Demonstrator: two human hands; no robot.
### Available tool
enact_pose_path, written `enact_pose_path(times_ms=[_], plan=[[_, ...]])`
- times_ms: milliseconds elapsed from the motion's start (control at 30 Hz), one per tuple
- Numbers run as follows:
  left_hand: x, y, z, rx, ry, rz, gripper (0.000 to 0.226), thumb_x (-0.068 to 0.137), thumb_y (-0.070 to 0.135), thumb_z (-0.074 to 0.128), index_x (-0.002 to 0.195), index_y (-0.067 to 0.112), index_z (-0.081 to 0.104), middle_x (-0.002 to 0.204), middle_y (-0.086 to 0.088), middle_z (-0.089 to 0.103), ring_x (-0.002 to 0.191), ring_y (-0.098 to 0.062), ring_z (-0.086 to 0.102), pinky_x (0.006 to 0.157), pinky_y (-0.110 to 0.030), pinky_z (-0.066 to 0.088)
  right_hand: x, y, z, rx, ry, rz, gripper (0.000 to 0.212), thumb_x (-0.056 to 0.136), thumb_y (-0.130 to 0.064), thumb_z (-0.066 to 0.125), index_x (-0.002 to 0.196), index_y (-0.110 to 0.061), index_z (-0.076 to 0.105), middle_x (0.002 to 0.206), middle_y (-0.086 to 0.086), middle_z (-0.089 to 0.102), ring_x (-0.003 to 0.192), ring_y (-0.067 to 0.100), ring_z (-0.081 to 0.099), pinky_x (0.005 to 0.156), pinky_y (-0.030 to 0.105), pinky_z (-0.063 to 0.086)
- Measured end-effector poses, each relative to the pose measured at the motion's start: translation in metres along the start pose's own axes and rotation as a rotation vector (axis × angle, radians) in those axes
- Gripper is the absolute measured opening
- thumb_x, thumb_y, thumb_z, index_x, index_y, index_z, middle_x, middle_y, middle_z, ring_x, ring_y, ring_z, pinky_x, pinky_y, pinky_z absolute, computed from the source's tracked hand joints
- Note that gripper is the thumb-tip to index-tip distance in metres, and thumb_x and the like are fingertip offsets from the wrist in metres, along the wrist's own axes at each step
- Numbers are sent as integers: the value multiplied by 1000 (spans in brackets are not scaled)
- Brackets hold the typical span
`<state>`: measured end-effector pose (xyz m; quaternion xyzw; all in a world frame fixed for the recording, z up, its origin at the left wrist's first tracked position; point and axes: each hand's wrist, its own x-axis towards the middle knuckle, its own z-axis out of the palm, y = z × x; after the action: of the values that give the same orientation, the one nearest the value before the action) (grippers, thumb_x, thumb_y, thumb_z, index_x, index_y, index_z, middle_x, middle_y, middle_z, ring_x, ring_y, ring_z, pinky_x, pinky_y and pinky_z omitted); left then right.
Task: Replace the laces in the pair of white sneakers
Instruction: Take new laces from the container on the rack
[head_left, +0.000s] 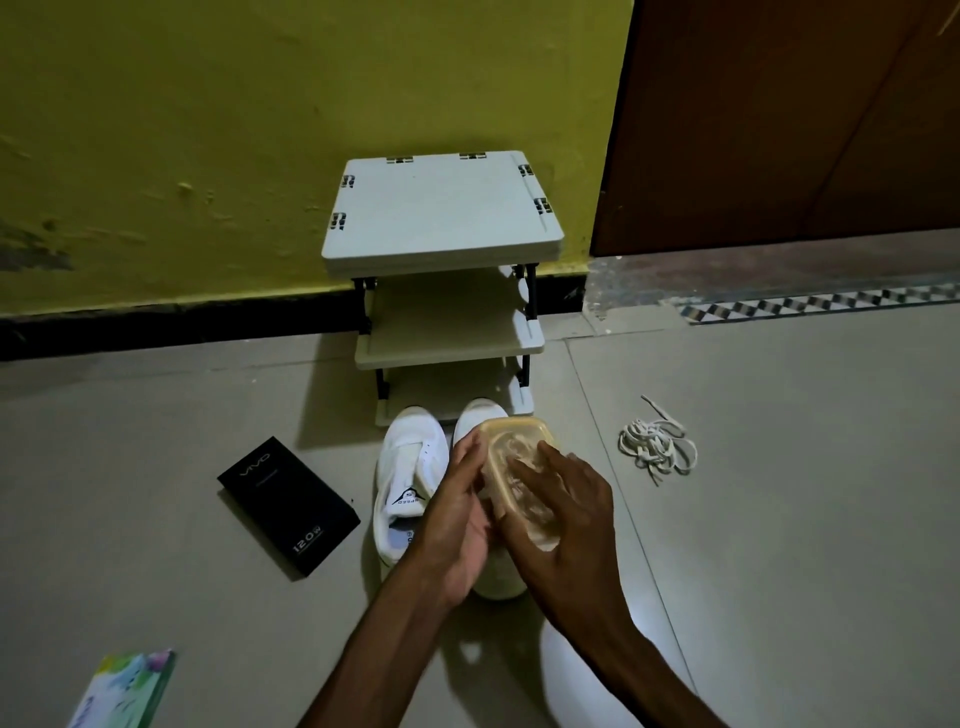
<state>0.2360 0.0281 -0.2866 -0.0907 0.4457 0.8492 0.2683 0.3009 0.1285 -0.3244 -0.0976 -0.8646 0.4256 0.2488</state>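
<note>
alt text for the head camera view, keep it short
A left hand grips the side of a translucent plastic container while the right hand lies across its top, above a pair of white sneakers on the floor. Loose white laces lie to the right, a black vivo box to the left, a small white shelf rack behind against a yellow wall.

This is a room in a home, seen low down beside a doorway. The wall (208, 130) is painted yellow-green and scuffed, with a black skirting strip (156, 327) along its foot. A brown wooden door (779, 130) stands at the right, and a checked tile border (821, 304) runs below it. A small three-tier shoe rack (441, 208) stands on the grey tiled floor (779, 467) against the wall. White sneakers (410, 467) sit in front of it, with a black phone box (288, 504) to their left.
</note>
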Motion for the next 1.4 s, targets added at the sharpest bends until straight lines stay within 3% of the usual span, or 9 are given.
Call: enact_pose_path(times_ms=[167, 300, 433, 533, 667, 867, 1100, 1233, 1400], plan=[[3, -4, 1, 1, 171, 21, 42, 85, 29, 69, 125, 21, 58, 106, -14, 73, 94, -31, 72, 76, -40, 57, -2, -3, -4, 47, -80, -131, 59, 78, -58, 66, 130, -31, 56, 145, -8, 46, 139, 11, 32, 112, 32, 32], [7, -9, 10, -160, 315, 65, 39, 91, 23, 64, 128, 15, 54, 106, -11, 70, 85, -25, 71, 55, -33, 58, 4, -19, -16, 480, -11, 304, 41, 87, -57, 56, 123, -37, 54, 128, -15, 57, 114, 1, 57, 92, 22, 51], [0, -24, 21, -193, 254, 55, 44, 92, 13, 60, 135, 10, 50, 122, -16, 66, 107, -33, 66, 93, -54, 52, 28, -14, -14, 800, 49, 801, 51, 92, -60, 46, 114, -16, 57, 104, 9, 71, 91, 25, 71, 84, 48, 57], [-11, -20, 19, -114, 196, 32, 42, 89, 13, 62, 130, 11, 55, 116, -15, 69, 106, -34, 67, 99, -58, 47, 44, -13, -22, 727, 139, 925, 45, 98, -50, 41, 97, -11, 62, 87, 12, 73, 79, 31, 72, 83, 48, 57], [-5, 6, 7, 371, 149, 45, 51, 85, 46, 69, 119, 10, 56, 99, -9, 75, 92, -30, 72, 88, -53, 55, 46, -18, -33, 445, 150, 714, 49, 100, -51, 35, 74, -18, 59, 74, 3, 69, 70, 19, 69, 70, 30, 53], [-5, 18, 14, 944, 400, 294, 62, 100, 53, 32, 79, 9, 70, 65, 0, 68, 63, -10, 65, 60, -17, 45, 40, -26, -28, 200, 53, 418, 58, 100, -47, 37, 50, -19, 46, 46, -4, 55, 46, 4, 52, 54, 27, 41], [3, 10, 6, 699, 410, 178, 52, 97, 55, 41, 82, 17, 72, 71, -3, 73, 72, -20, 71, 73, -30, 55, 41, -13, -25, 216, -69, 421, 52, 100, -48, 36, 60, -19, 52, 58, 0, 63, 56, 9, 61, 59, 27, 46], [21, 25, -5, 557, 424, 74, 51, 85, 66, 49, 68, 24, 71, 77, -13, 74, 77, -31, 71, 85, -51, 56, 52, -7, -33, -63, -245, 229, 46, 98, -54, 32, 67, -26, 52, 62, -7, 58, 58, 3, 55, 55, 21, 37], [37, 55, -1, 293, 349, -6, 41, 99, 42, 48, 70, 14, 59, 67, -10, 69, 66, -25, 64, 65, -34, 53, 77, -1, -43, 110, -288, 278, 40, 100, -37, 48, 73, -11, 63, 53, 8, 59, 43, 20, 59, 46, 28, 49]])
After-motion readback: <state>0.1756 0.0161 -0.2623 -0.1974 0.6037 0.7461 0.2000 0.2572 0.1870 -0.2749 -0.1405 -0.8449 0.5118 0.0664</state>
